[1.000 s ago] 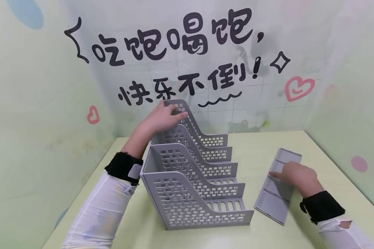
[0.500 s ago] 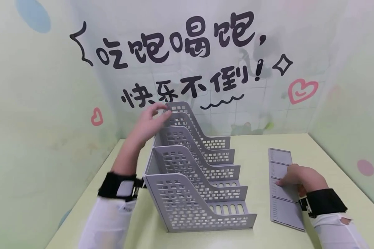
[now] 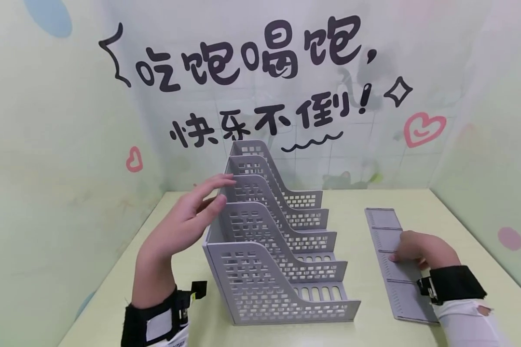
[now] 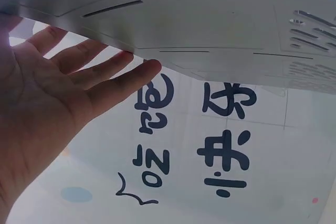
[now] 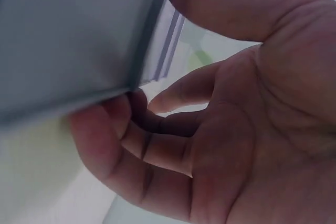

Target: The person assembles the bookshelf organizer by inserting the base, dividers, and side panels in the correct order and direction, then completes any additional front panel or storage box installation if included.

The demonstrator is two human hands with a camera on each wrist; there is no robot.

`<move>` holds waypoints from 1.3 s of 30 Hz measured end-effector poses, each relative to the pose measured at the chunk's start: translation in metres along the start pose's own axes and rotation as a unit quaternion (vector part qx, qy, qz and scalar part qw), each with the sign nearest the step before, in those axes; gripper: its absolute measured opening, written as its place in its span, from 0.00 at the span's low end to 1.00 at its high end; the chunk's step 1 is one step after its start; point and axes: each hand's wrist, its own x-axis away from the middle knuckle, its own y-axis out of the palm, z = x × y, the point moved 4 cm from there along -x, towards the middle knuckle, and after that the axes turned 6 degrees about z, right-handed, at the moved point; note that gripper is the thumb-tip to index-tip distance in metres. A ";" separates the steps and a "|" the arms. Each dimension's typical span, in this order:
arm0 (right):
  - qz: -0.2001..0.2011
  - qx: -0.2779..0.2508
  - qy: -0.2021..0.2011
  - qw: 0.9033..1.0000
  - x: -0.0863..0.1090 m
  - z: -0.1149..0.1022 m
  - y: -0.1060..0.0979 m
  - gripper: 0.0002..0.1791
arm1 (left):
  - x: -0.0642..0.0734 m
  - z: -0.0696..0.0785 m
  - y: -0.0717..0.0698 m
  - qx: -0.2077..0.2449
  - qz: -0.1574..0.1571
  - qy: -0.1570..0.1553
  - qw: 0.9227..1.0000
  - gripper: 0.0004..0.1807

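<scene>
A grey file organizer (image 3: 252, 284) with several upright dividers and perforated sides stands on the table, left of middle. My left hand (image 3: 184, 221) is at its tall back wall, fingers extended and thumb apart. In the left wrist view, the fingertips (image 4: 152, 67) lie against the lower-looking edge of the grey wall (image 4: 178, 30). On the right, my right hand (image 3: 427, 248) grips a long flat grey panel (image 3: 384, 236) with grooves across it and small marks along one side. From the right wrist view, curled fingers (image 5: 100, 140) and thumb hold the panel (image 5: 73, 40) by its long edge.
The pale yellow table (image 3: 343, 202) is enclosed by walls on three sides. Its back wall (image 3: 252, 111) carries large black lettering and a pink heart. A strip of tabletop separates the organizer from the panel.
My left hand has come off the organizer's far top edge and moved down and nearer along its back. The panel has turned in my right hand, its near end swinging right.
</scene>
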 end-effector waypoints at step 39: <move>0.312 -0.210 -0.192 0.906 0.071 -0.104 -0.054 0.25 | -0.006 -0.007 -0.002 -0.026 -0.005 0.010 1.000 0.19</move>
